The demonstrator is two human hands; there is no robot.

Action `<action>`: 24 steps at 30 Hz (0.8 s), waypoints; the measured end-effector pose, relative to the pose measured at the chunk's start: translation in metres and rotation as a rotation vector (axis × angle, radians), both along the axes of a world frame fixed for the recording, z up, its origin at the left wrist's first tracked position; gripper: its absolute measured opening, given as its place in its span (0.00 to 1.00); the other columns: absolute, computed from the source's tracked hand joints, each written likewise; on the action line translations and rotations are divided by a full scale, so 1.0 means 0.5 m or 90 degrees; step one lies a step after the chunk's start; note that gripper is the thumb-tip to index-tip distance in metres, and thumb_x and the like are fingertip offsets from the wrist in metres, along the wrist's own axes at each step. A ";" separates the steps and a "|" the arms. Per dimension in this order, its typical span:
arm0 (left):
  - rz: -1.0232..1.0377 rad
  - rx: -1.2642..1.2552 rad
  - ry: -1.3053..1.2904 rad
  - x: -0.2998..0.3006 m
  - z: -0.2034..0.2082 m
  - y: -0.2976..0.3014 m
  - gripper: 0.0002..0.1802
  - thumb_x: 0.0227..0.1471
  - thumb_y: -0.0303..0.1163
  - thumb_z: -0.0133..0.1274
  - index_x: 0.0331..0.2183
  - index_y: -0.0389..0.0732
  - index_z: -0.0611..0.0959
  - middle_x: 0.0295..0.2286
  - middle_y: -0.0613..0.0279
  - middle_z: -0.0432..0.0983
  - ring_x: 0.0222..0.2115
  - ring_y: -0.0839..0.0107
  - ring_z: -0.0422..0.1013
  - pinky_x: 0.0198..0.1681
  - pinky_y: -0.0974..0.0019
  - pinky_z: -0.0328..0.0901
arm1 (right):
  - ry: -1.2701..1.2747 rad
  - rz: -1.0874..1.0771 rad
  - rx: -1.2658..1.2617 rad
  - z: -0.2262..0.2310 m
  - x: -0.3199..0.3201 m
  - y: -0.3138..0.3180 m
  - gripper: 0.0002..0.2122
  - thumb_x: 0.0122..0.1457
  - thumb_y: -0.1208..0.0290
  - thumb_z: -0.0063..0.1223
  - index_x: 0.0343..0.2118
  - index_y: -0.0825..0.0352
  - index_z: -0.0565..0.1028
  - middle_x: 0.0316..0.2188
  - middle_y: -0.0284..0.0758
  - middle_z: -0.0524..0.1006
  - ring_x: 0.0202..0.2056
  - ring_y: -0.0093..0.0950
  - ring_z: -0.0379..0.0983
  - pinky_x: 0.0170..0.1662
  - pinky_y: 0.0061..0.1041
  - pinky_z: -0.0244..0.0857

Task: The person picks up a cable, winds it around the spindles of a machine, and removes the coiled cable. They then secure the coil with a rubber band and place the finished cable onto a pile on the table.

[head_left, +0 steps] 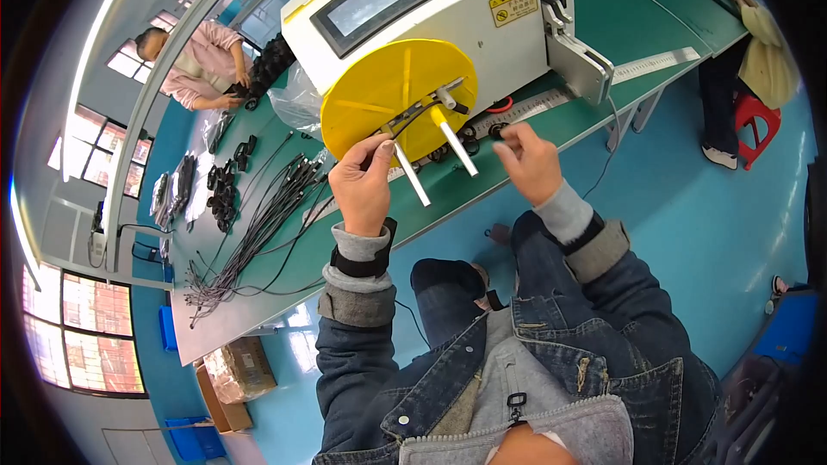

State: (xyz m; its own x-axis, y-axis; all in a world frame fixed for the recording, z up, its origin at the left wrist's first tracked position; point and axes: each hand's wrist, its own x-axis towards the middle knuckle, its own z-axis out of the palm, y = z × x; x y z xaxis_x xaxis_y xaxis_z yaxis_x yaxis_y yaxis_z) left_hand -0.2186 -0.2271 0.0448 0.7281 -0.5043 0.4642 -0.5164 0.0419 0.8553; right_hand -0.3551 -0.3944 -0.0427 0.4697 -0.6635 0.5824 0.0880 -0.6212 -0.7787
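A white winding machine (482,43) with a yellow disc (353,112) stands on the green table. Two metal rods (412,174) stick out from the disc toward me. Across the disc's face lies a black cable (422,112). At the disc's lower left, my left hand (362,188) is closed, thumb and forefinger pinching the cable near its end. My right hand (529,165) is held right of the rods, fingers loosely bent, with a gap between thumb and forefinger and nothing visible in it. Just beyond its fingertips lie small black cable coils (497,130).
Loose black cables (276,202) spread over the table's left part, with black coiled bundles (222,194) beyond. A metal ruler (655,65) lies right of the machine. A co-worker (202,69) handles black items at far left. Another person sits at right by a red stool (756,127).
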 end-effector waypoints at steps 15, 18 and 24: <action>0.140 0.007 -0.218 -0.035 0.001 0.057 0.07 0.44 0.22 0.55 0.30 0.32 0.80 0.21 0.63 0.72 0.21 0.79 0.66 0.25 0.78 0.61 | 0.182 0.120 0.214 -0.139 -0.173 0.032 0.05 0.48 0.74 0.51 0.24 0.70 0.71 0.16 0.38 0.73 0.18 0.27 0.70 0.22 0.23 0.62; 0.138 0.025 -0.221 -0.058 0.009 0.055 0.08 0.44 0.23 0.56 0.30 0.32 0.80 0.21 0.61 0.73 0.21 0.77 0.67 0.24 0.77 0.61 | 0.183 0.140 0.212 -0.140 -0.171 0.036 0.05 0.49 0.74 0.50 0.24 0.71 0.71 0.16 0.36 0.72 0.17 0.24 0.69 0.21 0.21 0.61; 0.130 0.022 -0.242 -0.080 0.009 0.059 0.08 0.44 0.24 0.56 0.31 0.33 0.80 0.21 0.61 0.73 0.21 0.78 0.66 0.25 0.77 0.61 | 0.194 0.172 0.197 -0.137 -0.168 0.038 0.04 0.51 0.76 0.48 0.25 0.72 0.71 0.16 0.33 0.72 0.16 0.17 0.66 0.20 0.17 0.60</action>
